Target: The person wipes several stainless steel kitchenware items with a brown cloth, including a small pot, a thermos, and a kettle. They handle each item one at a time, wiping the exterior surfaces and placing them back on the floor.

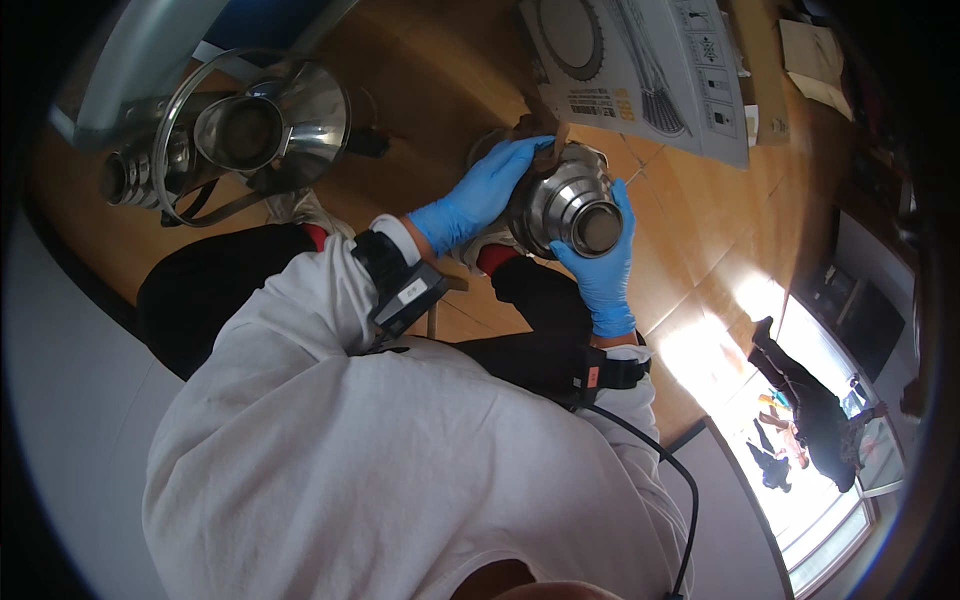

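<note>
A shiny stepped metal vessel with a round opening towards me is between my two blue-gloved hands. My right hand grips it around the rim, thumb on the near side and fingers along the right. On its far left side lies my left hand, pressing a brown cloth to the metal; the fingertips are partly hidden by the cloth. Left of me stand more shiny metal vessels, one with a wide flared rim and one with stepped rings.
A printed cardboard box stands on the tiled floor ahead. A grey curved object is at upper left. A black cable runs from my right wrist. A person stands near a bright doorway at right.
</note>
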`<move>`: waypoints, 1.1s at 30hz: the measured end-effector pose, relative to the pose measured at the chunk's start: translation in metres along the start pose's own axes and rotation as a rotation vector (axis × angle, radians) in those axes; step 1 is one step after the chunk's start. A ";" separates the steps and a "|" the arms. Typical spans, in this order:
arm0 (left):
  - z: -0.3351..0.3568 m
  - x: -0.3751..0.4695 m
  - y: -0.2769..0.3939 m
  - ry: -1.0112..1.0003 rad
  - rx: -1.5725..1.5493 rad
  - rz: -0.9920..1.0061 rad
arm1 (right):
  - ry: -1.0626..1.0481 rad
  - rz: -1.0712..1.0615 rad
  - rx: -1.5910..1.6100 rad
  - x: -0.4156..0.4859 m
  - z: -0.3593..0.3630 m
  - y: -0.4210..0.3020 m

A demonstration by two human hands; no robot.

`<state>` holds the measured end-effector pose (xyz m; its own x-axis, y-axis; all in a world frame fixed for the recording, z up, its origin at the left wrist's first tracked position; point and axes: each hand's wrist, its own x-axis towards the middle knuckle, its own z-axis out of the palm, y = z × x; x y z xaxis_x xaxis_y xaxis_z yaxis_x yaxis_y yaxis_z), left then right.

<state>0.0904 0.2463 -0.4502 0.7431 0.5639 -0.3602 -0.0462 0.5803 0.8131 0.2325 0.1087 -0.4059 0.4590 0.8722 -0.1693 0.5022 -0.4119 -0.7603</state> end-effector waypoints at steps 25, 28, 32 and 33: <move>-0.069 0.100 -0.103 0.194 -0.093 -0.753 | -0.446 -0.202 -0.042 0.037 -0.031 -0.001; -0.059 0.096 -0.082 -0.047 0.120 -0.582 | -0.468 -0.206 -0.040 0.040 -0.034 -0.003; -0.043 0.086 -0.047 -0.212 0.107 -0.560 | -0.529 -0.201 -0.090 0.043 -0.038 -0.006; -0.041 0.084 -0.040 -0.228 0.071 -0.572 | -0.538 -0.205 -0.104 0.043 -0.039 -0.007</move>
<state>0.1276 0.2946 -0.5322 0.7616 0.0304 -0.6474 0.4403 0.7087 0.5513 0.2766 0.1386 -0.3836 -0.0784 0.9370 -0.3403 0.6237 -0.2202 -0.7500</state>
